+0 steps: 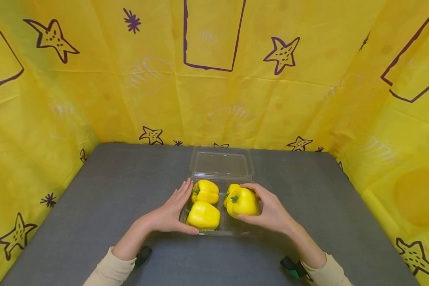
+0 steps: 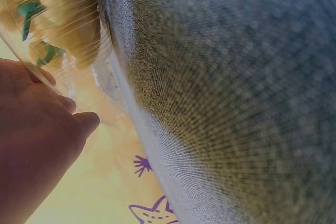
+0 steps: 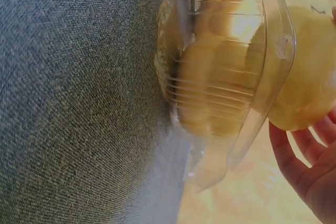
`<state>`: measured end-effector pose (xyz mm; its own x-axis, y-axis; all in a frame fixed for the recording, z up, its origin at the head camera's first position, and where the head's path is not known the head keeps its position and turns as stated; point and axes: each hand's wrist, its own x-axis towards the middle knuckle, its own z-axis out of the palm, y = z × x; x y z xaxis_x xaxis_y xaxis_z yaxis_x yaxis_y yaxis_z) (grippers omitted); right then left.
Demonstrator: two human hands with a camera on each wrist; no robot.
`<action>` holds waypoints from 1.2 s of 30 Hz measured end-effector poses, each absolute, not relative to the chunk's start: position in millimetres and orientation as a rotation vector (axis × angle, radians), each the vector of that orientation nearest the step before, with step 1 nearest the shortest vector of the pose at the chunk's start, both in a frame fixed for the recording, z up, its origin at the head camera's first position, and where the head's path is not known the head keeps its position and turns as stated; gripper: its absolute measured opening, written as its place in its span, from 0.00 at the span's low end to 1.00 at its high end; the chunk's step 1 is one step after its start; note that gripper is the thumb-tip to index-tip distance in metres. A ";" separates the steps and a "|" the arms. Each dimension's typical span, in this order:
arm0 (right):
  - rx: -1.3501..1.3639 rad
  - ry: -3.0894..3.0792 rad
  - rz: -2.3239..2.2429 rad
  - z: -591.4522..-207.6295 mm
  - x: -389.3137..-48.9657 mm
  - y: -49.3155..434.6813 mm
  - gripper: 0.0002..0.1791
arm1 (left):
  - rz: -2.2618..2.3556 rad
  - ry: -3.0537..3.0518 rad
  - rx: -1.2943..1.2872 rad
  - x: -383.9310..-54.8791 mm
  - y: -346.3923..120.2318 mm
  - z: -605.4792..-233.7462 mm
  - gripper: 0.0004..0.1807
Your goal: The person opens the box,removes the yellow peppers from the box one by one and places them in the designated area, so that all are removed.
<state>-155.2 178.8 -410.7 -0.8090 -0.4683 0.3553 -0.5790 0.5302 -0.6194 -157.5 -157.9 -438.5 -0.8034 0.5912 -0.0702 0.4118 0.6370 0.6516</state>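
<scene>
Clamping yellow bell pepper [image 1: 246,202] in right hand [image 1: 269,210], above clamshell rim [image 3: 286,59] per right-wrist view only; with left hand [image 1: 171,212] unclenched alongside.

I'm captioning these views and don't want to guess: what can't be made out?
Head: much of the rear right pepper, hidden by the held pepper.
Left wrist: part of the left hand, cut off by the left edge.
Right wrist: detail on boxed peppers, blurred by the ribbed container.

The left hand [image 1: 172,212] is straight-fingered, thumb spread — the right hand [image 1: 272,209] curled, gripping.
</scene>
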 end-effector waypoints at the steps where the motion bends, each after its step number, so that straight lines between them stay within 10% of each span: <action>1: 0.893 -2.608 1.154 -409.8 -155.4 179.0 0.43 | 0.927 2.583 0.809 -157.5 -158.0 -438.6 0.73; 36: 0.374 -2.511 1.293 -405.2 -180.0 205.8 0.40 | 0.951 2.571 0.803 -156.9 -157.3 -438.0 0.73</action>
